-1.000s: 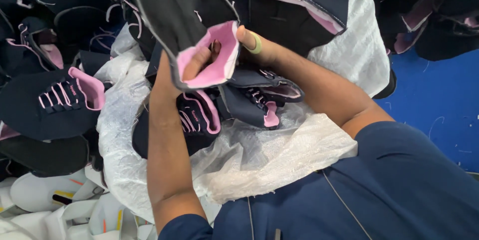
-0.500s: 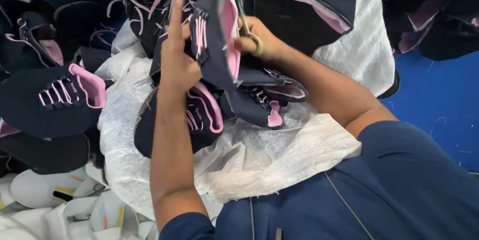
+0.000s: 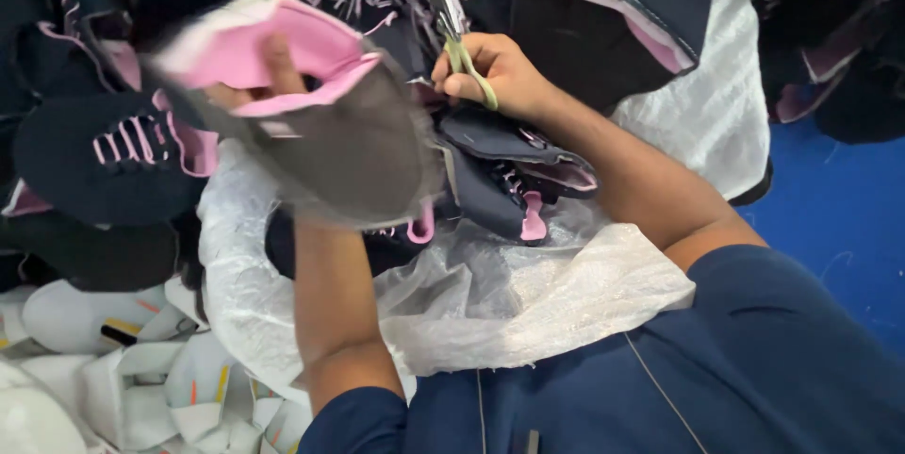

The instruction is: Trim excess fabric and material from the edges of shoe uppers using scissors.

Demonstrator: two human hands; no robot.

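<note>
My left hand (image 3: 259, 77) is inside a dark navy shoe upper with pink lining (image 3: 339, 133), gripping it by the collar; the upper is blurred as it swings to the left. My right hand (image 3: 490, 72) is closed around a pair of thread snips with yellow-green handles (image 3: 452, 16), blades pointing up. Just below the right hand lies another navy upper with pink tongue and laces (image 3: 514, 171) on the pile.
Many dark uppers with pink laces (image 3: 104, 152) are heaped at left and along the top. A white woven sack (image 3: 528, 303) lies over my lap. White shoe parts (image 3: 113, 360) sit at lower left. Blue floor (image 3: 839, 218) shows at right.
My left hand has pulled the upper away from the snips and swung it leftward, turning the pink lining up. The right hand has stayed near the pile with the snips.
</note>
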